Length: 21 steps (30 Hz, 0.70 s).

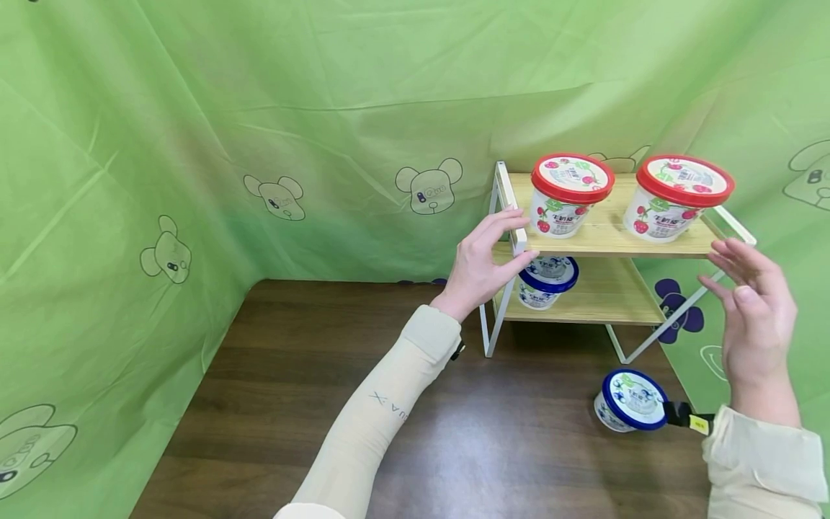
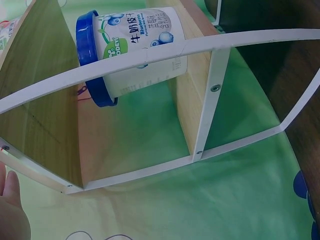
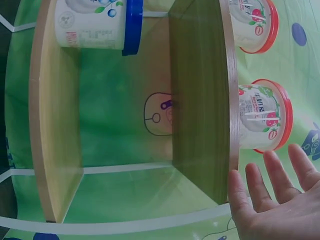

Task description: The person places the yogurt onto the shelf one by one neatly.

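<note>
My left hand (image 1: 483,259) is at the left end of a two-tier shelf (image 1: 609,231), its fingers and thumb spread around the corner of the white metal frame (image 1: 520,241). Beside the shelf's right end, my right hand (image 1: 759,310) is raised with loosely bent fingers and nothing in it. Two white tubs with red lids and berry prints, a left one (image 1: 560,216) and a right one (image 1: 661,216), stand upright on the upper board. On the lower board, at the left, stands a blue-lidded blueberry tub (image 2: 145,45), partly hidden by the upper board in the head view.
Another blue-lidded tub (image 1: 632,400) sits on the dark wooden table (image 1: 324,389), in front of the shelf's right side and near my right sleeve. Green cloth (image 1: 350,144) with cartoon bear heads hangs behind and at both sides.
</note>
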Each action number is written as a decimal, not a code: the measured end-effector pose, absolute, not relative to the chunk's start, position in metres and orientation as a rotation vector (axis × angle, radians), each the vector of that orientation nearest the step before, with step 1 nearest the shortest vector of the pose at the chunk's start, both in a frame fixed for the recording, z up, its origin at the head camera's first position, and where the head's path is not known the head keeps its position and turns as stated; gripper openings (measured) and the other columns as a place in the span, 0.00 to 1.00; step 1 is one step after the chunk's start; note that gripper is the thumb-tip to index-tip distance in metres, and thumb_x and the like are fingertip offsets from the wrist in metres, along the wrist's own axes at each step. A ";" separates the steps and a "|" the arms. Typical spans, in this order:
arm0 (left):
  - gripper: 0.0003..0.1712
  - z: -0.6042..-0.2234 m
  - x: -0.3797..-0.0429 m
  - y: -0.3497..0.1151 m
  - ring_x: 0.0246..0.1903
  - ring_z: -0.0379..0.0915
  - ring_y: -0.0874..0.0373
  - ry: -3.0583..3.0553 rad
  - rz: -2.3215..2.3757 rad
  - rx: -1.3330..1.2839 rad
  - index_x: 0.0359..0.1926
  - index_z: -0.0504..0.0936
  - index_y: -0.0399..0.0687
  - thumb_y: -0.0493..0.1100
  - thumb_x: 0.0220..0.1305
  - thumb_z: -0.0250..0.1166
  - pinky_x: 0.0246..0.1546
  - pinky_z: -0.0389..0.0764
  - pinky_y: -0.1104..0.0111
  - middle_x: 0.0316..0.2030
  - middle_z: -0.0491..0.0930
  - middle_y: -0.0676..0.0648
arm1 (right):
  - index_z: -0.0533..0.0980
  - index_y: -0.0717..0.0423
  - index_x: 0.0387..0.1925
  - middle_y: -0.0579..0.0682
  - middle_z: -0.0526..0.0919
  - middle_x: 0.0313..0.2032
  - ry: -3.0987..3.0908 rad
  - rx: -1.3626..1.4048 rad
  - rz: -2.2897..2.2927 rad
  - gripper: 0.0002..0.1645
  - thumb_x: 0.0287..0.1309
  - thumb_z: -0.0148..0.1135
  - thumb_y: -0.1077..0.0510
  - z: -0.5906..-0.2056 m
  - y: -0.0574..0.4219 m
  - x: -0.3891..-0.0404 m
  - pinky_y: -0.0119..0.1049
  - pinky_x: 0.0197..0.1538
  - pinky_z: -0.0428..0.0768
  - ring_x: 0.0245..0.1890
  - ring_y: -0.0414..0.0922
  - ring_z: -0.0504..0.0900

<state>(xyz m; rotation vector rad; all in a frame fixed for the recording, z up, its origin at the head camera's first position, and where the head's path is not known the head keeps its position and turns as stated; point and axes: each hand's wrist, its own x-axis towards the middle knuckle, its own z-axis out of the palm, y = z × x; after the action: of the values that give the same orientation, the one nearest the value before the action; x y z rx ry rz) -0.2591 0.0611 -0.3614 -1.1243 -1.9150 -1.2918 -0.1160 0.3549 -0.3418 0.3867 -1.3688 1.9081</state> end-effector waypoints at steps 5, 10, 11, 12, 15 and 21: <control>0.26 -0.362 -0.260 0.061 0.68 0.64 0.65 -1.910 -1.292 -1.125 0.59 0.80 0.42 0.44 0.62 0.75 0.67 0.64 0.71 0.64 0.76 0.44 | 0.71 0.81 0.58 0.68 0.80 0.55 -1.406 0.422 1.903 0.29 0.54 0.58 0.70 -0.350 0.361 -0.111 0.32 0.54 0.77 0.57 0.55 0.77; 0.26 -0.362 -0.259 0.061 0.68 0.64 0.65 -1.911 -1.291 -1.125 0.58 0.80 0.41 0.44 0.62 0.75 0.67 0.64 0.72 0.63 0.76 0.44 | 0.73 0.80 0.57 0.68 0.81 0.54 -1.440 0.458 1.908 0.27 0.56 0.57 0.70 -0.356 0.364 -0.107 0.33 0.53 0.77 0.57 0.56 0.77; 0.26 -0.362 -0.259 0.061 0.68 0.64 0.65 -1.912 -1.292 -1.124 0.58 0.80 0.41 0.44 0.62 0.75 0.67 0.64 0.71 0.63 0.76 0.44 | 0.73 0.81 0.57 0.68 0.81 0.54 -1.446 0.466 1.909 0.27 0.57 0.56 0.69 -0.358 0.365 -0.106 0.34 0.53 0.77 0.58 0.56 0.77; 0.26 -0.362 -0.259 0.061 0.68 0.64 0.65 -1.912 -1.293 -1.123 0.58 0.80 0.42 0.44 0.62 0.75 0.67 0.64 0.71 0.63 0.76 0.44 | 0.72 0.81 0.57 0.68 0.81 0.54 -1.448 0.473 1.912 0.26 0.57 0.56 0.69 -0.359 0.366 -0.106 0.34 0.53 0.77 0.58 0.56 0.77; 0.26 -0.361 -0.258 0.061 0.68 0.64 0.66 -1.915 -1.296 -1.121 0.58 0.80 0.42 0.44 0.62 0.75 0.67 0.64 0.71 0.64 0.76 0.44 | 0.72 0.81 0.58 0.68 0.81 0.54 -1.464 0.490 1.912 0.26 0.59 0.56 0.69 -0.362 0.368 -0.104 0.34 0.54 0.77 0.58 0.56 0.77; 0.26 -0.361 -0.258 0.061 0.68 0.64 0.65 -1.916 -1.297 -1.123 0.58 0.80 0.42 0.44 0.62 0.75 0.67 0.64 0.71 0.63 0.76 0.44 | 0.71 0.82 0.58 0.67 0.81 0.55 -1.508 0.492 1.895 0.24 0.63 0.55 0.69 -0.369 0.372 -0.098 0.32 0.55 0.77 0.58 0.55 0.78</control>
<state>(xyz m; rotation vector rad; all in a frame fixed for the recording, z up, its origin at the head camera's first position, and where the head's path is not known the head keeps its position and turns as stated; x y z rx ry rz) -0.2584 0.0612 -0.3613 -1.1231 -1.9162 -1.2967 -0.0980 0.3720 -0.3693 0.4919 -1.5078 1.8946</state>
